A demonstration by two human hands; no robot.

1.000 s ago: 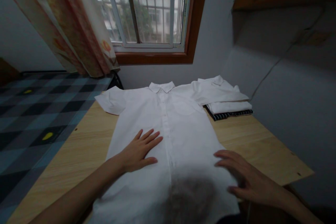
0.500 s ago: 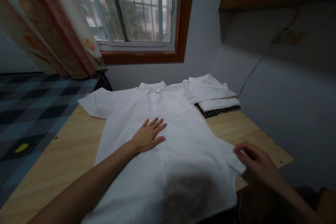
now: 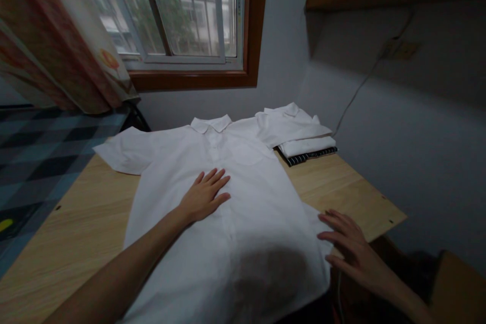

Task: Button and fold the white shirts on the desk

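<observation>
A white short-sleeved shirt (image 3: 261, 192) lies spread front side up, its collar pointing toward the window. My left hand (image 3: 205, 195) rests flat on the middle of its front, fingers stretched out. Over the shirt's lower right edge is my right hand (image 3: 347, 245), its fingers apart and nothing gripped between them. The fingertips are at the cloth sticking out on that side; whether they touch it I cannot tell. A dark shadow falls across the lower part of the shirt.
The wooden table (image 3: 341, 182) carries a stack of folded clothes (image 3: 304, 134) at the back right, white over black striped; the shirt's right sleeve overlaps it. A checked bed cover (image 3: 49, 162) lies left, below a curtain (image 3: 64, 35). A cable (image 3: 355, 93) runs down the wall.
My right hand has released the shirt's side edge and its fingers have spread. My left hand stays flat on the shirt. The view has turned slightly right.
</observation>
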